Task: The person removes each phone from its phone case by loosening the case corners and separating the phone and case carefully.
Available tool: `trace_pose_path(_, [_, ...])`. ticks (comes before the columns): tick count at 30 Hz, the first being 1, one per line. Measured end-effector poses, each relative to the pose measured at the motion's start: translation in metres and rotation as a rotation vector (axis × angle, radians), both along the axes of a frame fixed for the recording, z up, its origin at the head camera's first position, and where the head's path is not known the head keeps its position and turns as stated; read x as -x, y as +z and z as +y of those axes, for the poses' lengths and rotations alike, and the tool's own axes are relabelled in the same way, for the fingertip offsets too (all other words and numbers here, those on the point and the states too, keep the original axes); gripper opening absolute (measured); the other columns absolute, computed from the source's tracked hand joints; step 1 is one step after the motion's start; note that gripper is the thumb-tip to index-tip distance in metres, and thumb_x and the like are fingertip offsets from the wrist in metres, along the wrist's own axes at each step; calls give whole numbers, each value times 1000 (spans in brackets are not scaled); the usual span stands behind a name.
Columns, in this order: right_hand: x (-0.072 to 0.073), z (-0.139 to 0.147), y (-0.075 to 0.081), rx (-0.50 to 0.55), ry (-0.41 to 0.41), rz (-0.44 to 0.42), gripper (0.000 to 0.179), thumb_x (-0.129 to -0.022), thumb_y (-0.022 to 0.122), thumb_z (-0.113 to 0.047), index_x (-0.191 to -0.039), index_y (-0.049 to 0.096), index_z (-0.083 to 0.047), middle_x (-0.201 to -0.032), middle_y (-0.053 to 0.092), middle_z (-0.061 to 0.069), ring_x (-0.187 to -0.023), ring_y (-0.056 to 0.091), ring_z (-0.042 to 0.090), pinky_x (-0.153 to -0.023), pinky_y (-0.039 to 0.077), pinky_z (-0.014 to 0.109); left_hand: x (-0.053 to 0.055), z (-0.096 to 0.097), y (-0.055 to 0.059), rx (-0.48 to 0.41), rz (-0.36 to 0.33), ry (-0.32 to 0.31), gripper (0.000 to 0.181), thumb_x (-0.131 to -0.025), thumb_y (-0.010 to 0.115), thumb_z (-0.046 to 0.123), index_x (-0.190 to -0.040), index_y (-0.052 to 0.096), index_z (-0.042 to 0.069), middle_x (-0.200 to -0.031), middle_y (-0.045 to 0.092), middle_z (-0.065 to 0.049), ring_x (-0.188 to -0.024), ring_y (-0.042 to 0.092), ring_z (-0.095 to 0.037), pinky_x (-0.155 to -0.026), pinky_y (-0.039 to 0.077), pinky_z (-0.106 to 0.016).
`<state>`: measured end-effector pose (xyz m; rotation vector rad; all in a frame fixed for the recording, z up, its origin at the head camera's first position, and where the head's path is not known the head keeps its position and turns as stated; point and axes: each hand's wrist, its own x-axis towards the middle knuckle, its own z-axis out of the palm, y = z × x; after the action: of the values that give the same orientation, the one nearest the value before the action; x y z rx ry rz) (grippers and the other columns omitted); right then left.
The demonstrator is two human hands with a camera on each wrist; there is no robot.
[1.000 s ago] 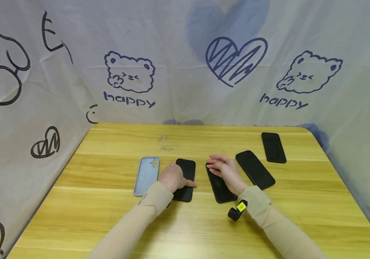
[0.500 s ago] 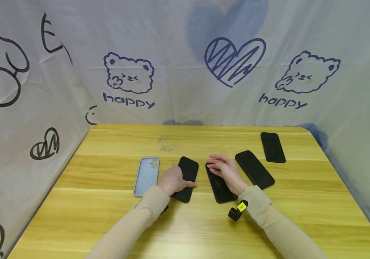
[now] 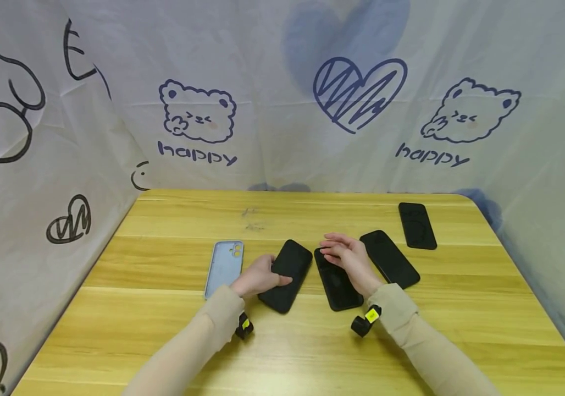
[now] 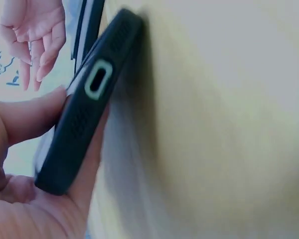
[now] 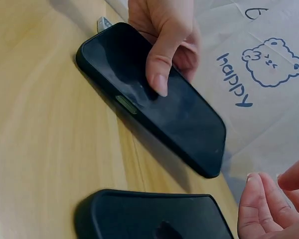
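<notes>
In head view, pinches black phone (image 3: 294, 264) with left hand (image 3: 259, 276) between blue case (image 3: 224, 267) and second phone (image 3: 339, 289), curves right hand (image 3: 354, 261) loosely over second phone, with contact unclear; in left wrist view, clasps black phone with thumb and fingers on opposite faces; in right wrist view, holds right thumb slightly apart from fingertips.

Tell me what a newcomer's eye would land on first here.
Probably the left hand, gripping a black phone near the middle of the wooden table. Next might be the light blue phone case lying just left of that hand, paler than anything black nearby. Behind the table, the big scribbled blue heart on the white cloth likely catches the eye too.
</notes>
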<state>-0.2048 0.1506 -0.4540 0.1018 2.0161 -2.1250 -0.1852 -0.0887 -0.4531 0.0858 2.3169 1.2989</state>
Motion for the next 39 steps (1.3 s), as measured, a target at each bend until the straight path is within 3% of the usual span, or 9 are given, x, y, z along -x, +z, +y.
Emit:
trace_pose_path(5, [2, 3, 4, -45, -38, 54, 39, -102, 48, 2, -140, 51, 7, -129, 65, 22, -93, 70, 6, -82, 57, 18, 1, 0, -4, -179, -35, 69, 31, -94, 72, 20, -116, 67, -2, -106, 72, -15, -94, 69, -25, -87, 58, -39])
trace_pose_path(11, [4, 2, 11, -35, -87, 72, 35, -102, 52, -2, -136, 55, 5, -132, 62, 25, -98, 70, 10, -84, 57, 17, 1, 3, 2, -249, -45, 136, 32, -94, 72, 26, -118, 72, 5, -118, 73, -12, -126, 60, -33, -113, 44, -51])
trace_pose_path(14, [6, 0, 15, -13, -91, 84, 35, -105, 53, -12, -136, 56, 4, -131, 63, 24, -96, 69, 7, -86, 57, 17, -1, 8, 9, -262, -27, 150, 36, -94, 72, 27, -123, 70, 5, -119, 73, -11, -130, 57, -33, -116, 41, -53])
trace_pose_path(19, [7, -8, 25, 50, -59, 75, 43, -107, 51, -26, -138, 54, 3, -123, 65, 11, -95, 66, 4, -89, 57, 18, -5, 18, 16, -294, 41, 152, 33, -94, 72, 25, -120, 71, 4, -108, 77, -13, -101, 73, -25, -94, 58, -39])
trace_pose_path(23, [6, -13, 32, 130, -5, 28, 46, -108, 48, -31, -140, 53, 2, -114, 62, -3, -95, 63, 6, -87, 57, 22, -7, 26, 19, -311, 112, 145, 31, -93, 74, 23, -115, 71, 1, -102, 77, -17, -79, 76, -20, -73, 61, -31])
trace_pose_path(26, [5, -16, 35, 196, 25, -7, 41, -108, 47, -33, -130, 59, -1, -104, 66, -5, -90, 66, 9, -83, 58, 25, -9, 30, 20, -315, 169, 135, 31, -93, 74, 22, -116, 71, 1, -100, 77, -18, -78, 76, -21, -70, 62, -30])
trace_pose_path(30, [4, -17, 36, 239, 29, -38, 33, -108, 45, -35, -102, 65, -9, -86, 68, -4, -80, 68, 9, -75, 59, 26, -11, 34, 20, -289, 253, 118, 30, -94, 74, 21, -116, 71, 2, -95, 77, -18, -75, 76, -22, -66, 61, -30])
trace_pose_path(34, [4, -17, 35, 240, 35, -43, 37, -108, 46, -36, -81, 59, -13, -72, 58, -6, -67, 59, 9, -64, 52, 23, -12, 35, 20, -260, 304, 99, 26, -94, 74, 19, -114, 72, 2, -93, 77, -17, -73, 75, -20, -64, 60, -28])
trace_pose_path(39, [2, -18, 33, 218, 2, -17, 45, -106, 49, -36, -68, 46, -13, -62, 38, -6, -55, 38, 11, -55, 33, 23, -12, 32, 18, -276, 306, 56, 26, -95, 72, 20, -113, 71, 2, -96, 76, -16, -73, 73, -16, -66, 59, -28])
